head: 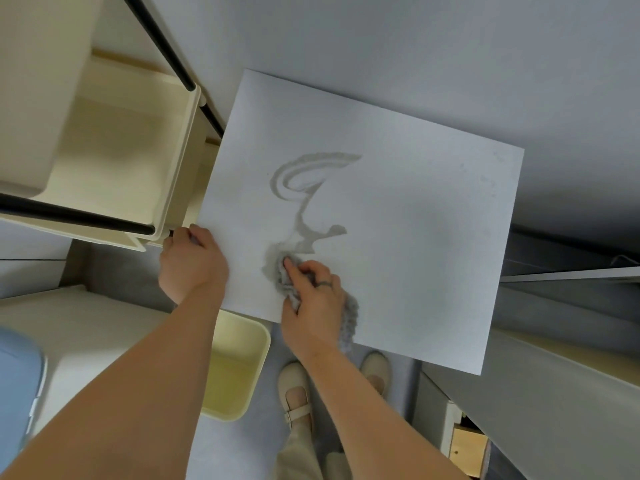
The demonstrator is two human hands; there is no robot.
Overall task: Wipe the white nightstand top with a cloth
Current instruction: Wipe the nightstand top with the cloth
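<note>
Now: mid-wipe; most of the white nightstand surface [398, 237] looks undone.
Cloth [348, 323]: grey, bunched at the surface's 7 o'clock, touching the grey smear [304, 188].
Right hand [313, 299]: fingers curled round it, pressing down.
Left hand [192, 261]: grips the 9 o'clock edge.
Next: probably broad strokes toward 3 o'clock.

Plain pale grey-blue wall [415, 46] across the top, soft even light all over. Cream storage cart [188, 161] on the left with black metal tubes [159, 43] for a frame, deep tray up high and another cream bin [265, 344] lower down. Grey floor [225, 445] underneath. Something pale blue [17, 382] poking in at the bottom-left corner, can't tell what. Darker grey furniture [554, 271] along the right side, plus a small light wooden box [467, 445] tucked low at bottom right.
</note>
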